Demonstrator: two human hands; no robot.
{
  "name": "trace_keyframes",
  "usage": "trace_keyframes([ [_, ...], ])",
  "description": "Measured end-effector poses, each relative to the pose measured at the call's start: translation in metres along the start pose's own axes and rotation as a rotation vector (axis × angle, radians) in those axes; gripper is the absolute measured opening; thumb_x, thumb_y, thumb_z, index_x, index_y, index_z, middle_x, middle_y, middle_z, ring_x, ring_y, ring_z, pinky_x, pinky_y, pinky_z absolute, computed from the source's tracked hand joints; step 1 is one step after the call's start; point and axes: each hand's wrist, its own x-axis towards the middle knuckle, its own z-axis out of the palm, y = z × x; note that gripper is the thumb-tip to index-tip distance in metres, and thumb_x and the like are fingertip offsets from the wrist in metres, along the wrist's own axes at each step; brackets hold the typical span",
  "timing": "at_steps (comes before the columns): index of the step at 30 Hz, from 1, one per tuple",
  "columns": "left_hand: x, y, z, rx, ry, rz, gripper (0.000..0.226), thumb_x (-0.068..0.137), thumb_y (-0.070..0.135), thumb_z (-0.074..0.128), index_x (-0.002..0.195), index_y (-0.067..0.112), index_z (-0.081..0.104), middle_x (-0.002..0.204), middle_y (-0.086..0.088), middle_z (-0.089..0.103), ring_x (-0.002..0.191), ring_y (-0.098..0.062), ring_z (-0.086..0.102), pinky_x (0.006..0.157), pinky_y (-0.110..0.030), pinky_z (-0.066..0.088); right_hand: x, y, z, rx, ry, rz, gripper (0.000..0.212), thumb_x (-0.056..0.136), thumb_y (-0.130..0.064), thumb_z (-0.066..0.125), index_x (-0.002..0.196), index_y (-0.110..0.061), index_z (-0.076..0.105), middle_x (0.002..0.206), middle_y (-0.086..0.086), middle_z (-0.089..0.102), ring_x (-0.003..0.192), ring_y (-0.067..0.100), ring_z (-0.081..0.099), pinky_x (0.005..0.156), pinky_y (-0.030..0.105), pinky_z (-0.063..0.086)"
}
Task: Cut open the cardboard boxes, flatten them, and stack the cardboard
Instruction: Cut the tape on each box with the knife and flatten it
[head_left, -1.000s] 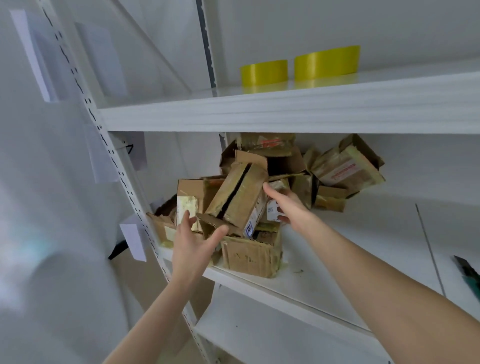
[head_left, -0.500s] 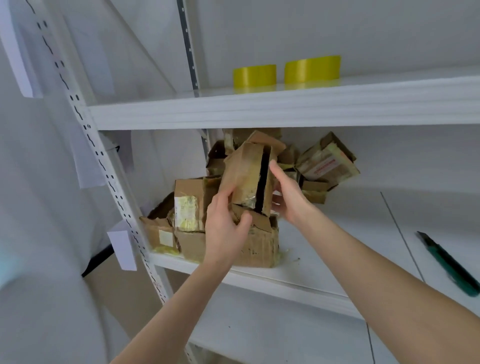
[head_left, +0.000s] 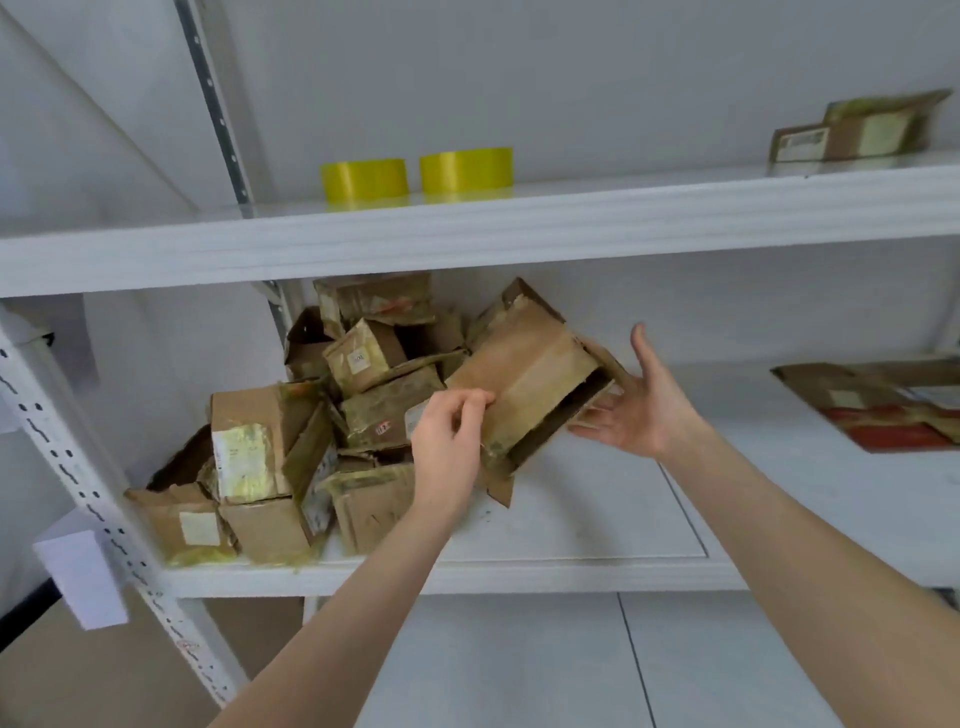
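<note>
White metal shelf (head_left: 597, 519), one box (head_left: 524, 379) held just beside the pile of boxes (head_left: 260, 457) at its left end.
The box hangs tilted over the shelf's middle, its open end turned toward the right hand (head_left: 644, 410), which lies spread flat under that end. The left hand (head_left: 447, 441) pinches the near side with curled fingers (head_left: 467, 402). Bare shelf runs rightward to the flattened cardboard (head_left: 883, 405), probably room enough to set the box down for cutting.

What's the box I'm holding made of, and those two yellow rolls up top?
The box looks like brown cardboard, matte and worn: torn edges, bent flaps, dull papery faces. The rolls are probably plastic packing tape, judging by their glossy, slightly translucent yellow bands.
</note>
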Motion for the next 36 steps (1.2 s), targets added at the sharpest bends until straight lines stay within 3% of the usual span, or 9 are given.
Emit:
trace_keyframes([
  [2,0.008,-0.007,0.019,0.002,0.023,-0.087,0.009,0.092,0.022,0.061,0.098,0.025,0.067,0.103,0.013,0.063,0.1,-0.003,0.058,0.078,-0.004,0.041,-0.004,-0.001,-0.02,-0.111,0.001,0.021,0.073,0.071,-0.059,0.068,0.132,-0.021,0.056,0.123,0.013,0.064,0.113,0.035,0.061,0.09,0.046,0.051],
  [5,0.024,-0.017,0.043,-0.042,0.031,-0.272,0.052,0.083,0.021,0.074,0.129,0.016,0.051,0.129,0.0,0.05,0.11,-0.011,0.054,0.098,-0.025,0.046,-0.002,-0.002,-0.047,-0.27,0.043,0.013,0.05,0.086,-0.033,0.067,0.134,-0.032,0.053,0.116,0.004,0.065,0.107,0.024,0.062,0.083,0.038,0.053],
  [9,0.04,-0.031,0.059,-0.2,-0.059,-0.485,0.086,0.079,0.011,0.077,0.149,0.012,0.026,0.143,-0.009,0.046,0.126,-0.023,0.049,0.109,-0.042,0.039,0.004,0.001,-0.066,-0.635,0.158,-0.1,0.052,0.09,-0.015,0.065,0.137,-0.034,0.051,0.103,-0.002,0.064,0.1,0.012,0.059,0.088,0.029,0.043],
  [13,0.038,-0.041,0.081,0.021,-0.064,-0.342,0.08,0.079,0.004,0.074,0.147,0.018,0.034,0.139,-0.006,0.048,0.121,-0.017,0.05,0.106,-0.038,0.041,0.021,0.003,-0.078,-0.735,0.241,-0.151,0.045,0.094,-0.014,0.057,0.136,-0.031,0.052,0.091,-0.002,0.064,0.08,0.011,0.057,0.067,0.02,0.042],
  [19,0.027,-0.054,0.099,0.292,-0.13,-0.213,0.084,0.08,0.007,0.072,0.147,0.032,0.028,0.122,0.004,0.035,0.083,0.006,0.046,0.086,-0.02,0.038,0.039,0.016,-0.073,-0.475,0.305,-0.06,0.026,0.089,-0.053,0.058,0.097,-0.028,0.065,0.097,-0.003,0.068,0.085,0.009,0.062,0.075,0.024,0.051],
  [23,0.026,-0.07,0.103,0.431,-0.225,-0.248,0.088,0.077,0.004,0.074,0.148,0.018,0.023,0.132,-0.008,0.034,0.106,-0.016,0.046,0.088,-0.019,0.033,0.051,0.037,-0.077,-0.593,0.319,-0.174,0.048,0.087,-0.033,0.069,0.132,-0.021,0.057,0.118,0.005,0.064,0.109,0.02,0.06,0.098,0.036,0.048],
  [28,0.039,-0.077,0.115,0.859,-0.256,0.031,0.104,0.071,0.032,0.079,0.15,0.011,0.016,0.147,-0.011,0.022,0.138,-0.031,0.025,0.114,-0.039,0.025,0.062,0.04,-0.072,-0.665,0.367,-0.215,0.048,0.083,-0.033,0.067,0.129,-0.025,0.06,0.108,0.001,0.067,0.101,0.017,0.062,0.089,0.03,0.049],
  [31,0.068,-0.064,0.129,1.094,-0.521,0.159,0.116,0.066,0.062,0.069,0.152,0.014,0.007,0.157,-0.005,0.011,0.147,-0.026,0.004,0.118,-0.051,0.006,0.069,0.045,-0.069,-0.664,0.376,-0.204,0.041,0.082,-0.033,0.067,0.123,-0.025,0.063,0.104,0.0,0.069,0.099,0.018,0.064,0.087,0.03,0.051],
  [36,0.093,-0.046,0.149,1.185,-0.617,0.261,0.106,0.063,0.062,0.073,0.147,0.019,0.024,0.143,-0.006,0.034,0.13,-0.028,0.038,0.108,-0.048,0.033,0.064,0.043,-0.103,-1.061,0.566,-0.19,0.037,0.095,-0.045,0.049,0.117,-0.021,0.066,0.118,0.005,0.066,0.111,0.025,0.058,0.091,0.036,0.048],
])
